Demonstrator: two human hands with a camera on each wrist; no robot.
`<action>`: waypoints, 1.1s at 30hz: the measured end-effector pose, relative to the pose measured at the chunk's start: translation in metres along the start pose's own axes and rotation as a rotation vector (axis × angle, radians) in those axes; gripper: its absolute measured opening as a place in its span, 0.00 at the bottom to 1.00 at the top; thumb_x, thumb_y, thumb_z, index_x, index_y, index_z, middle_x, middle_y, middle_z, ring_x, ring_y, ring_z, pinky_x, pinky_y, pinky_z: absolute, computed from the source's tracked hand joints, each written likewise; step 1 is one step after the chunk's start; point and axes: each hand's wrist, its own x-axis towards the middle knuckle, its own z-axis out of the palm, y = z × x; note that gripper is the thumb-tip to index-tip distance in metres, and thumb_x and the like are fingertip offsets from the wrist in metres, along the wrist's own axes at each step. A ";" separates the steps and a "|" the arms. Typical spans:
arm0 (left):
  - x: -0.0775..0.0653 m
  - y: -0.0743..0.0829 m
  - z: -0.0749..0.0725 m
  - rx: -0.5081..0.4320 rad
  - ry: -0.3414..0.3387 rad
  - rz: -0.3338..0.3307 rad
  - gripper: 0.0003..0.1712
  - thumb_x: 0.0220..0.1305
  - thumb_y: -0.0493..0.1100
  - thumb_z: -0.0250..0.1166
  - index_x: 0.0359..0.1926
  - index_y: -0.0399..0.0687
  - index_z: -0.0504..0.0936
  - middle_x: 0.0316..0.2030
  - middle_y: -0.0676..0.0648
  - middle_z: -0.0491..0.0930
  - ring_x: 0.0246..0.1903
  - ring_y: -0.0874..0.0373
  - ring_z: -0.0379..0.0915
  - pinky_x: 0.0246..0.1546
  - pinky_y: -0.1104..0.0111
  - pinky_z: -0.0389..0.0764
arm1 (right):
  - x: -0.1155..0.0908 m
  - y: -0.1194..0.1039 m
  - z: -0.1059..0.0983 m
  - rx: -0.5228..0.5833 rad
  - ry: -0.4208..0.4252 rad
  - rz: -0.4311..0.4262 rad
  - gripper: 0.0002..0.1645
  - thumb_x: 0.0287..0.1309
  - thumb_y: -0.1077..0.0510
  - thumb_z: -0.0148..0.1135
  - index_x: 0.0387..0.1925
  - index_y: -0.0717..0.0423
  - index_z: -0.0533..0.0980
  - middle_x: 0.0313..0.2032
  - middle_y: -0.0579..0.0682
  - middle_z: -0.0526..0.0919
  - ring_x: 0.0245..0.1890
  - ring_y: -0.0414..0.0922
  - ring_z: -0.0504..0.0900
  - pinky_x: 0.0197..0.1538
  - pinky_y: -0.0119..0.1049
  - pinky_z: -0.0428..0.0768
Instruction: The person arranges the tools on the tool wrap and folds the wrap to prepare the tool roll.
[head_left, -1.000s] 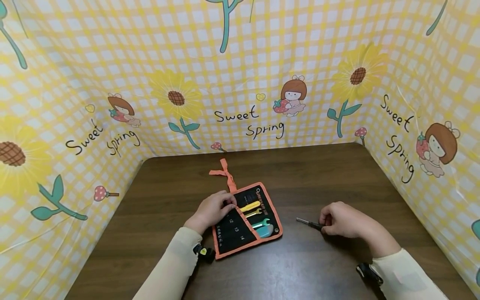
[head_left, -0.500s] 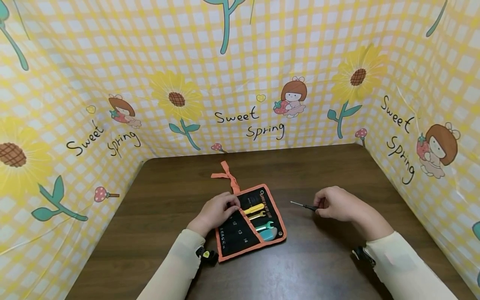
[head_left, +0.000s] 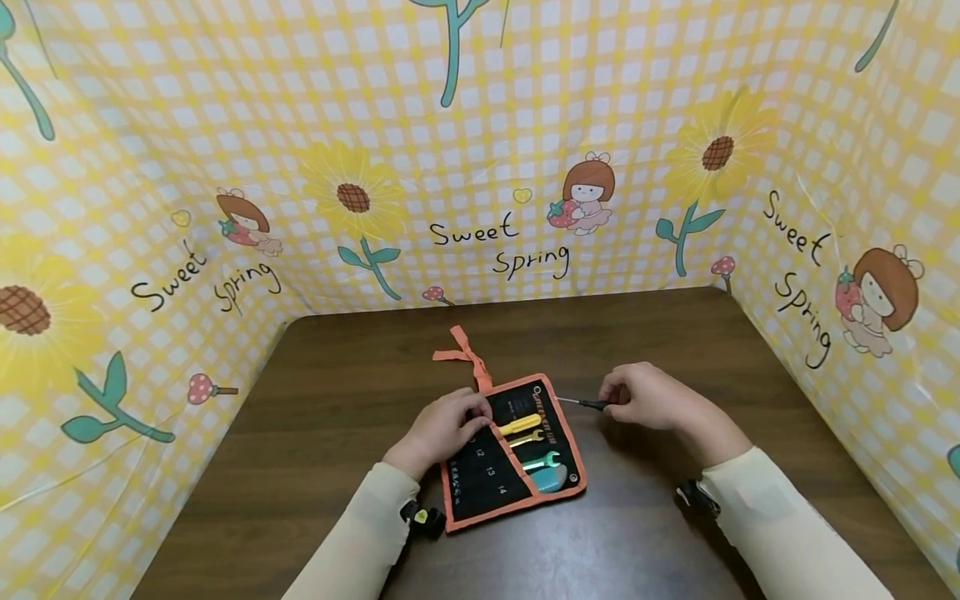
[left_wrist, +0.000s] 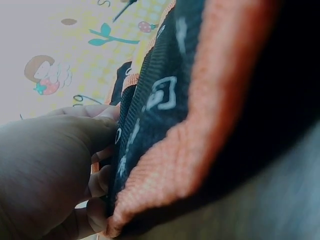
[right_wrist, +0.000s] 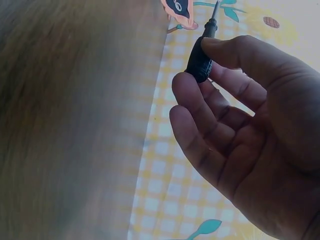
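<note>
A black tool pouch with orange trim lies on the table, its pocket edge running slantwise. My left hand pinches that pocket edge near the top left; the left wrist view shows thumb and fingers on the black fabric. Between the thumb and fingers of my right hand is a small screwdriver with a black handle. Its thin metal shaft points left, the tip overlapping the pouch's right border in the head view. Out of the pocket stick a yellow handle, a gold wrench, a green wrench and a teal rounded piece.
An orange tie strap extends from the pouch's far edge across the brown wooden table. Checked yellow cloth walls with flower prints enclose the table at the back and both sides.
My right hand has carried the screwdriver left and slightly away, up to the pouch's right border. The pouch and my left hand have shifted slightly right and nearer.
</note>
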 end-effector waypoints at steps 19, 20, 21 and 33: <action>0.002 0.012 0.007 0.008 0.004 -0.010 0.02 0.75 0.52 0.67 0.42 0.64 0.83 0.37 0.63 0.73 0.32 0.65 0.72 0.38 0.66 0.77 | 0.030 -0.020 0.012 0.040 -0.032 -0.009 0.04 0.63 0.60 0.75 0.37 0.46 0.86 0.35 0.41 0.80 0.32 0.41 0.79 0.35 0.38 0.80; 0.002 0.013 0.007 0.006 0.011 -0.007 0.01 0.74 0.51 0.67 0.42 0.65 0.82 0.37 0.63 0.73 0.32 0.64 0.72 0.37 0.66 0.77 | 0.032 -0.021 0.013 0.038 -0.033 -0.014 0.04 0.63 0.60 0.75 0.37 0.46 0.86 0.35 0.41 0.80 0.32 0.41 0.79 0.35 0.38 0.80; 0.002 0.013 0.007 0.006 0.017 -0.003 0.02 0.74 0.50 0.68 0.42 0.66 0.82 0.37 0.63 0.73 0.32 0.65 0.72 0.37 0.66 0.77 | 0.034 -0.022 0.013 0.037 -0.035 -0.020 0.04 0.63 0.59 0.75 0.37 0.47 0.87 0.36 0.41 0.80 0.32 0.41 0.79 0.35 0.38 0.80; 0.000 0.013 0.010 -0.009 0.073 0.044 0.06 0.73 0.47 0.70 0.42 0.68 0.81 0.38 0.63 0.73 0.29 0.65 0.69 0.33 0.67 0.75 | 0.052 -0.031 0.024 0.004 -0.024 -0.087 0.05 0.63 0.61 0.74 0.40 0.49 0.87 0.37 0.43 0.80 0.34 0.38 0.78 0.39 0.37 0.80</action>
